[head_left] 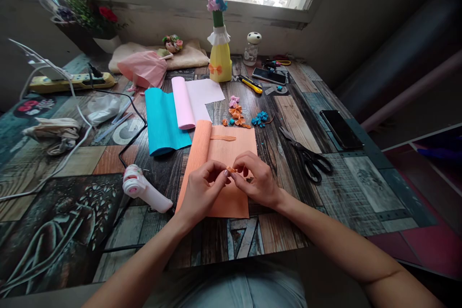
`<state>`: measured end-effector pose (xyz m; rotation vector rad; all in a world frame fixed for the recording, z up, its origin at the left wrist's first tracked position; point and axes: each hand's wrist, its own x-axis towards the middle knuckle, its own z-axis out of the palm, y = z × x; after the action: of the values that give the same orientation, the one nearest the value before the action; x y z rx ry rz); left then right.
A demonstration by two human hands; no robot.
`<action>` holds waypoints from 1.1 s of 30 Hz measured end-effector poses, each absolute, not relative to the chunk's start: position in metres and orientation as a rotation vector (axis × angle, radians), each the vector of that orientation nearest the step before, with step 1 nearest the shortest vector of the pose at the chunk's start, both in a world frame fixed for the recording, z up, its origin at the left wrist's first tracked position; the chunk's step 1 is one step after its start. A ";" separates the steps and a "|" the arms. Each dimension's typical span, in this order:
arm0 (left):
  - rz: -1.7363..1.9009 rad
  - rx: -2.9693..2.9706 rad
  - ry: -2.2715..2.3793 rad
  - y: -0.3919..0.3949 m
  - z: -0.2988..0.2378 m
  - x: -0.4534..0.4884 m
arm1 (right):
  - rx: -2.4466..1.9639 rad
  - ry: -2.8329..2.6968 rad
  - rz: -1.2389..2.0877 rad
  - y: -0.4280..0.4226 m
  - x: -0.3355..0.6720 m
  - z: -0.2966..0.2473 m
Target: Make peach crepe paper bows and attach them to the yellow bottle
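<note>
Orange scrap [231,170] is pinched in the grip of left hand [206,184] and right hand [258,180], above the paler sheet [230,204] on the bench [294,115]. A hard twist could tear it; a slack pinch could drop it onto the similarly coloured sheet, easily lost.

Here's the left hand [202,190], thumb [219,184] and index finger [215,165] in a pinch, and just beside it the right hand [262,180] mirrors that grip, fingertips [226,173] almost meeting! Other fingers curl inward; behind each hand, a bare forearm [144,260] slants back and outward.
</note>
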<state>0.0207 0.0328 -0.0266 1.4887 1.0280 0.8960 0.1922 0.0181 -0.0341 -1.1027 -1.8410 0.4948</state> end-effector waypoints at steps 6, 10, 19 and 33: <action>0.920 1.446 0.978 0.032 -0.031 0.020 | -1.076 -1.874 0.437 0.019 0.193 -0.035; 0.906 1.444 0.969 0.032 -0.029 0.019 | -1.063 -1.876 0.416 0.019 0.193 -0.034; 0.876 1.339 0.964 0.034 -0.024 0.021 | -1.091 -1.866 0.437 0.019 0.194 -0.036; 0.884 1.291 0.947 0.034 -0.027 0.021 | -1.096 -1.820 0.487 0.020 0.194 -0.031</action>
<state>0.0211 0.0344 -0.0273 1.2908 0.9467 0.8836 0.1938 0.0198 -0.0310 -1.0957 -1.8201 0.4874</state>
